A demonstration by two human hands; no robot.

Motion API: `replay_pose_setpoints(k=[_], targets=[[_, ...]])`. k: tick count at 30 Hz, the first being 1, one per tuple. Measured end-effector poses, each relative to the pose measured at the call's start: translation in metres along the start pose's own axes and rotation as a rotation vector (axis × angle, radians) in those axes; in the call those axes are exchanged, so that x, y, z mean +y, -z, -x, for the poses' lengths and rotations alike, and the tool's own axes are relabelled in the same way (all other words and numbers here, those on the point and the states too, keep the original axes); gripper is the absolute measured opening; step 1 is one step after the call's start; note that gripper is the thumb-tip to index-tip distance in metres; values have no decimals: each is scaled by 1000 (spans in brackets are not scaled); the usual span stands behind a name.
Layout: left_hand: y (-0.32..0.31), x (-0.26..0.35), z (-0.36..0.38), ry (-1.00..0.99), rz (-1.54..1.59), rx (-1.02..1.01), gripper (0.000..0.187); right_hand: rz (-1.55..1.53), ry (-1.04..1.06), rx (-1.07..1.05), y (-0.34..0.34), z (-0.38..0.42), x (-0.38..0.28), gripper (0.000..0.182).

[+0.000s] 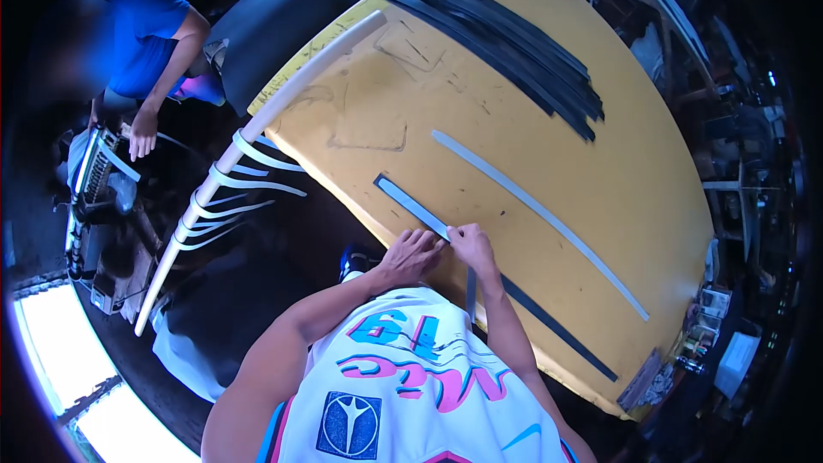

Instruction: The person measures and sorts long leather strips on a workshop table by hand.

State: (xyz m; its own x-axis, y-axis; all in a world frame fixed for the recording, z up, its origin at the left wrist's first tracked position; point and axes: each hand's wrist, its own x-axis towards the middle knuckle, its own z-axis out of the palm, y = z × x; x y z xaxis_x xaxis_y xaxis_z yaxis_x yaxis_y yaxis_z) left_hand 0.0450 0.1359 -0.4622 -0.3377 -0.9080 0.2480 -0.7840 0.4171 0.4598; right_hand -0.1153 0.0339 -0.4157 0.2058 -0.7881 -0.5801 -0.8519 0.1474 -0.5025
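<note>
A long black strip (557,327) lies diagonally on a yellow tabletop (549,171). On its far part a narrower pale grey strip (413,206) sits lengthwise, leaving a thin dark border. My right hand (471,249) pinches the pale strip from above, closed, with the thumb close to my left fingers. Beside it, my left hand (411,257) is closed, its bent fingertips pressed at the near edge of the black strip. Between my wrists a grey length, seemingly the pale strip's other end, hangs toward the table's front edge. My fingers hide where the two strips meet.
Another pale strip (540,213) lies farther right. A bundle of black strips (489,43) covers the table's far side. A pale pole (227,163), hung with several light strips, leans along the left edge. A person in a blue shirt (146,30) works at the far left.
</note>
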Motion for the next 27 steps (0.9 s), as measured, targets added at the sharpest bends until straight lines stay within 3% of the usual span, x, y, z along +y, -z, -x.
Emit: replay_pose_setpoints(k=[2,8,15,19,23,27], targets=[[3,0,-2,59,-6,-94,39,-81,6,-22,5,3,-3,48],[0,-2,-3,25,2,24,32,-235,69,-42,14,12,-14,48],[-1,-3,-1,30,-18,17,32,-323,121,-57,13,15,-14,48],[6,-3,0,29,-16,-14,37,-333,113,-27,7,9,-3,46],[27,-3,4,31,19,-107,43,-146,148,33,4,3,4,45],[31,-8,6,-22,59,-4,51,-189,273,30,-9,-10,13,43]])
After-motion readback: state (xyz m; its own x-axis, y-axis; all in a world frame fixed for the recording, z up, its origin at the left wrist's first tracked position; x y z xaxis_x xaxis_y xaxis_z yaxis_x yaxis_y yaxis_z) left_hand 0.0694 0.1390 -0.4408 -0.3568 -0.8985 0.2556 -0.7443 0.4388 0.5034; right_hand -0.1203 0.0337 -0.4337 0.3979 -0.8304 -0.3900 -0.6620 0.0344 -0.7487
